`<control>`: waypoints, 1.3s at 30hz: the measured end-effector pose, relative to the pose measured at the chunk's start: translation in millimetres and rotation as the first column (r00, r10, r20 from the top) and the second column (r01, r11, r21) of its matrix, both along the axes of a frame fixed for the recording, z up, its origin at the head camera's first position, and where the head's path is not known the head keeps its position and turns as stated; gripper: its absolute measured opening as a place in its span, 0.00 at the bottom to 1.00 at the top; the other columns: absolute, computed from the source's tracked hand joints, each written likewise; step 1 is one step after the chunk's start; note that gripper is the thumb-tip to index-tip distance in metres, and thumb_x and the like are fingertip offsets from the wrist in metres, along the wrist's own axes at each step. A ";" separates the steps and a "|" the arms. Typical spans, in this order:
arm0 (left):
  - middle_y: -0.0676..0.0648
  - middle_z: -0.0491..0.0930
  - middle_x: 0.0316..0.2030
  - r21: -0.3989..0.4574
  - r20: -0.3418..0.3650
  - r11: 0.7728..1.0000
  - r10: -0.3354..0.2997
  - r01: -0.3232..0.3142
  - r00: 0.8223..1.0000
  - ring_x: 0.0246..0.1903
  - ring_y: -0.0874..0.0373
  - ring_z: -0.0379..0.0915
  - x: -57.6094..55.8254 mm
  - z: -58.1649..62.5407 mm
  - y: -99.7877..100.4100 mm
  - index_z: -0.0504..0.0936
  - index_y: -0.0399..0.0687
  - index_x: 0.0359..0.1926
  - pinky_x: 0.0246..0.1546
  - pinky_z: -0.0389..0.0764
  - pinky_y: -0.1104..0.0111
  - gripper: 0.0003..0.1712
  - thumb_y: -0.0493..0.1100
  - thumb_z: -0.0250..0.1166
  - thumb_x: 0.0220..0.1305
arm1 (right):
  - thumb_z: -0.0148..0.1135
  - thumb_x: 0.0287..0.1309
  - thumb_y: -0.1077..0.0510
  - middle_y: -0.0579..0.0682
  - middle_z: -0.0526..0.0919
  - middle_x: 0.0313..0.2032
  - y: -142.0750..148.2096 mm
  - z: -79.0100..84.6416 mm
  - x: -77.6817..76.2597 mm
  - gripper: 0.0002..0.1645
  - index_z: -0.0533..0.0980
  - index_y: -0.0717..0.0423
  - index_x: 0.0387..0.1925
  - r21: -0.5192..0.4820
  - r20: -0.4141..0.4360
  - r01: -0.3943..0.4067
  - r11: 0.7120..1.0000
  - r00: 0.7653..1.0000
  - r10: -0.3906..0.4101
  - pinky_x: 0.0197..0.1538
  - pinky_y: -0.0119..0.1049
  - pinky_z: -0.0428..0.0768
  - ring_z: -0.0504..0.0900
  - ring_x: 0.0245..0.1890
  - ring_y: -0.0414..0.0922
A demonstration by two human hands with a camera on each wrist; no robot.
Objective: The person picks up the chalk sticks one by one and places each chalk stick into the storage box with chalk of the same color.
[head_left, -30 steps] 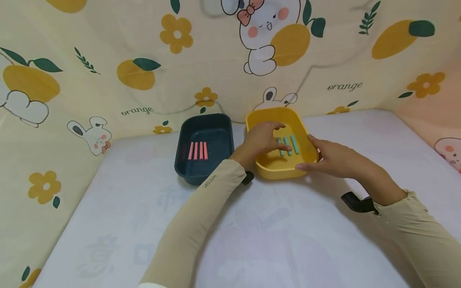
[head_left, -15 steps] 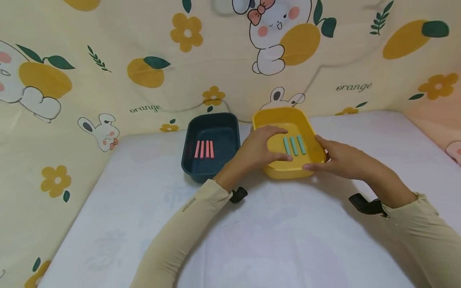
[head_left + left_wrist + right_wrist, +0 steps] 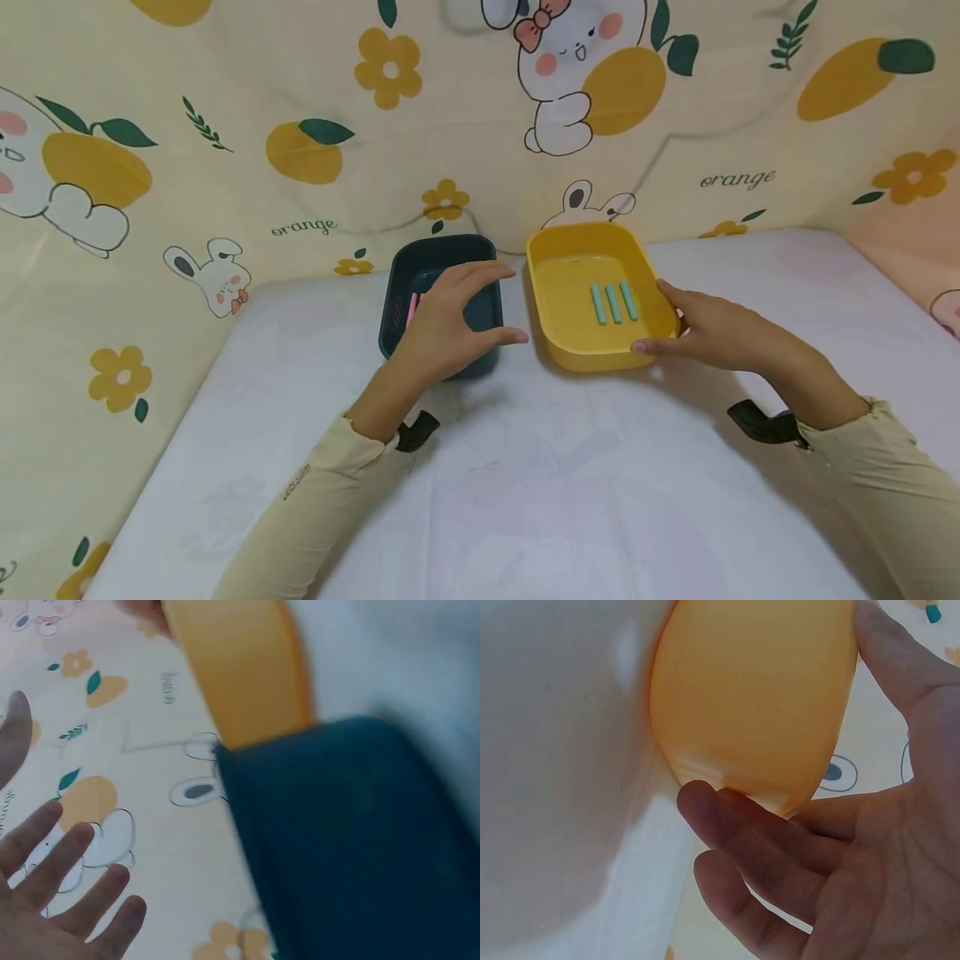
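Note:
My left hand [image 3: 442, 321] hovers over the dark teal plastic bin [image 3: 480, 367], thumb and fingers spread apart with nothing between them. It hides most of the pink chalk-like sticks [image 3: 412, 310] inside that bin. To the right, my right hand [image 3: 716, 333] grips the yellow plastic bin [image 3: 600, 360] at its near right corner, thumb at the front and fingers along the side. Three mint-green sticks [image 3: 615, 303] lie side by side in the yellow bin. The right wrist view shows the fingers bent against the yellow bin's outer wall.
Both bins stand next to each other at the back of a table with a white cloth [image 3: 525, 500]. Behind them rises a cream curtain [image 3: 465, 108] printed with rabbits, oranges and flowers.
My left hand has moved left from over the yellow bin to over the dark bin, fingers still apart. My right hand keeps its hold on the yellow bin.

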State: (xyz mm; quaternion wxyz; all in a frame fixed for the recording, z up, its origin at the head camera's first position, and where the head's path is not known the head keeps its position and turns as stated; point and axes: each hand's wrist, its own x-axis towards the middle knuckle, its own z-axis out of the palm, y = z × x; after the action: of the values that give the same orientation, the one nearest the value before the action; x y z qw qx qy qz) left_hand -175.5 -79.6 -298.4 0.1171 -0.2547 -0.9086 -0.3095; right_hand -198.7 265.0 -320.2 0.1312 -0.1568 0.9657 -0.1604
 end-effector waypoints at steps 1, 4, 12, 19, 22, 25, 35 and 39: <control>0.56 0.70 0.68 -0.005 -0.002 1.000 -0.002 0.002 1.000 0.70 0.58 0.61 2.4 -2.2 -6.5 0.74 0.60 0.66 0.73 0.64 0.49 0.42 0.59 0.78 0.49 | 0.62 0.54 0.25 0.59 0.79 0.49 -0.2 0.0 0.1 0.72 0.43 0.70 0.76 -0.002 0.000 -0.001 1.000 1.000 0.001 0.46 0.48 0.78 0.76 0.45 0.51; 0.55 0.70 0.68 -0.010 -0.016 1.000 -0.015 0.015 1.000 0.70 0.56 0.60 7.5 -8.0 -25.5 0.74 0.59 0.66 0.73 0.63 0.46 0.44 0.58 0.79 0.47 | 0.62 0.54 0.25 0.58 0.80 0.48 -1.1 0.3 0.4 0.71 0.42 0.70 0.76 -0.006 -0.001 -0.003 1.000 1.000 0.003 0.46 0.48 0.78 0.76 0.45 0.51; 0.48 0.70 0.68 -0.020 -0.066 0.996 0.088 -0.090 0.994 0.71 0.50 0.60 4.8 -14.2 -86.3 0.74 0.53 0.66 0.72 0.65 0.48 0.45 0.52 0.81 0.46 | 0.61 0.53 0.23 0.56 0.79 0.46 -5.9 0.0 0.6 0.72 0.42 0.69 0.76 -0.005 0.006 -0.002 1.000 1.000 0.002 0.45 0.45 0.77 0.75 0.44 0.51; 0.41 0.71 0.66 -0.152 -0.183 0.956 0.224 -0.253 0.957 0.67 0.41 0.63 -3.5 -30.0 -141.7 0.74 0.45 0.65 0.66 0.65 0.39 0.39 0.51 0.77 0.53 | 0.61 0.53 0.23 0.57 0.79 0.46 -6.1 0.5 0.5 0.73 0.42 0.70 0.76 -0.001 0.008 -0.008 1.000 1.000 0.008 0.45 0.46 0.77 0.74 0.45 0.52; 0.38 0.70 0.66 -0.257 -0.228 0.912 0.264 -0.320 0.937 0.67 0.37 0.61 -4.5 -37.8 -157.5 0.74 0.45 0.65 0.63 0.66 0.36 0.35 0.52 0.71 0.60 | 0.61 0.53 0.23 0.56 0.79 0.46 -6.4 1.3 0.4 0.72 0.42 0.70 0.76 -0.002 0.008 -0.006 1.000 1.000 0.006 0.45 0.45 0.76 0.74 0.45 0.51; 0.37 0.68 0.67 -0.386 -0.267 0.847 0.276 -0.365 0.923 0.69 0.34 0.58 -5.1 -47.4 -165.8 0.72 0.45 0.66 0.62 0.66 0.36 0.34 0.56 0.65 0.65 | 0.61 0.53 0.23 0.57 0.79 0.47 -5.2 1.8 0.5 0.72 0.42 0.69 0.76 -0.003 0.005 -0.003 1.000 1.000 0.003 0.46 0.46 0.77 0.75 0.45 0.51; 0.36 0.58 0.73 -0.418 -0.254 0.806 0.339 -0.419 0.906 0.73 0.32 0.47 1.0 -59.7 -164.7 0.64 0.49 0.73 0.66 0.57 0.35 0.37 0.58 0.60 0.69 | 0.60 0.54 0.23 0.62 0.78 0.55 -0.2 -2.6 0.7 0.71 0.41 0.65 0.78 -0.016 0.022 0.024 1.000 0.999 -0.023 0.49 0.51 0.79 0.75 0.49 0.54; 0.36 0.53 0.75 -0.442 -0.175 0.789 0.392 -0.428 0.903 0.75 0.32 0.41 3.4 -59.8 -166.6 0.59 0.51 0.75 0.68 0.50 0.33 0.37 0.60 0.54 0.73 | 0.53 0.64 0.28 0.64 0.75 0.59 4.8 -5.4 -3.2 0.59 0.43 0.59 0.79 -0.074 0.051 0.021 0.997 0.999 -0.018 0.52 0.57 0.78 0.75 0.54 0.58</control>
State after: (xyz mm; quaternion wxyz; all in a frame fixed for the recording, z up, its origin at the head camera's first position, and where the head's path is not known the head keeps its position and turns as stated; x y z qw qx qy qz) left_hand -172.1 -246.3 -358.2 0.1498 -0.0836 -0.9845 -0.0374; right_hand -201.9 269.7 -325.6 0.1480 -0.1481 0.9568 -0.2016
